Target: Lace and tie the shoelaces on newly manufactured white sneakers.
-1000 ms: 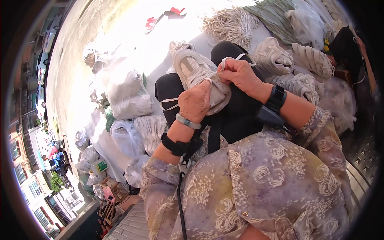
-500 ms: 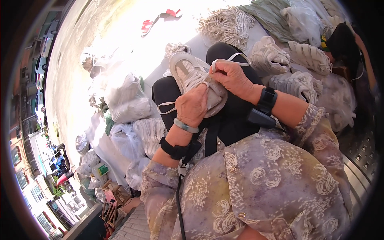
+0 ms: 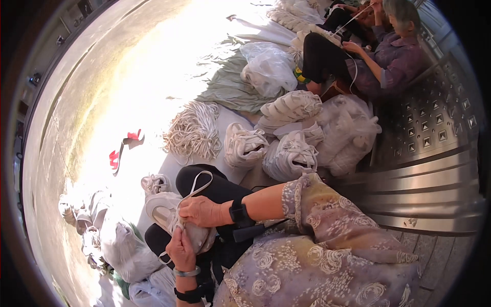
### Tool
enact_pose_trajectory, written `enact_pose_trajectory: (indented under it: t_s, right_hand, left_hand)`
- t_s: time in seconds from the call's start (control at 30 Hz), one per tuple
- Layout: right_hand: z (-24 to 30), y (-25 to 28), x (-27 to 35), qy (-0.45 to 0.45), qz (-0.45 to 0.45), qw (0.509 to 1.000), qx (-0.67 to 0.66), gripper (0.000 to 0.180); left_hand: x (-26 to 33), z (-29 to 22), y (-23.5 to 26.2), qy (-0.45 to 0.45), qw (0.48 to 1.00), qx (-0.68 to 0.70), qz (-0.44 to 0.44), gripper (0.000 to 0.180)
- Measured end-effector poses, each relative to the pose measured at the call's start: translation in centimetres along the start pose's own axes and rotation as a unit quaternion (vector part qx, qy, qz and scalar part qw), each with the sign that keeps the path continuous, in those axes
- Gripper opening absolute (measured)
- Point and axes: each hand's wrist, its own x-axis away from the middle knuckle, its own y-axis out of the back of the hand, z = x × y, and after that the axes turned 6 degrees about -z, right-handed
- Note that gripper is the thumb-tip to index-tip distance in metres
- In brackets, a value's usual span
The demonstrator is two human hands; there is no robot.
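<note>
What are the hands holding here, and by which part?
Both hold a white shoe on the lap: left hand under it, right hand gripping its top at the lace.

one shoe, two red scraps

We have a white shoe lying across our lap, on the black trousers, its sole edge turned up and toward our left. It is pale all over (cream to off-white in the strong light) and looks soft-sided. A white lace rises from it in a thin loop over our knee, and another stretch of the same lace hangs in a loop below the shoe.
</note>
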Motion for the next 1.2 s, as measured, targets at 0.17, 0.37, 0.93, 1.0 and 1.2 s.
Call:
enact_pose_trajectory:
  t_s: [0.17,0.37,0.93,1.0,1.2]
  right_hand:
    - [0.3,1.9,0.1,-0.094,0.017,0.995,0.030,0.013]
    - [-0.6,1.6,-0.3,-0.108,0.044,0.993,0.034,0.012]
    - [1.6,5.2,-2.0,-0.148,0.112,0.977,0.101,0.025]
    - [3.3,5.2,-1.9,-0.036,0.100,0.992,0.070,0.014]
    - [5.0,2.2,-1.5,0.162,0.242,0.947,0.133,0.005]
  left_hand:
    - [0.3,1.2,2.3,0.228,0.935,0.272,-0.007,0.016]
    - [0.6,2.0,8.6,0.283,0.885,0.303,-0.209,0.018]
    - [5.3,3.0,4.6,0.429,0.808,0.382,-0.134,0.010]
    - [4.4,2.8,3.8,0.404,0.800,0.432,-0.102,0.008]
    - [3.0,1.9,3.3,0.439,0.805,0.394,-0.071,0.006]
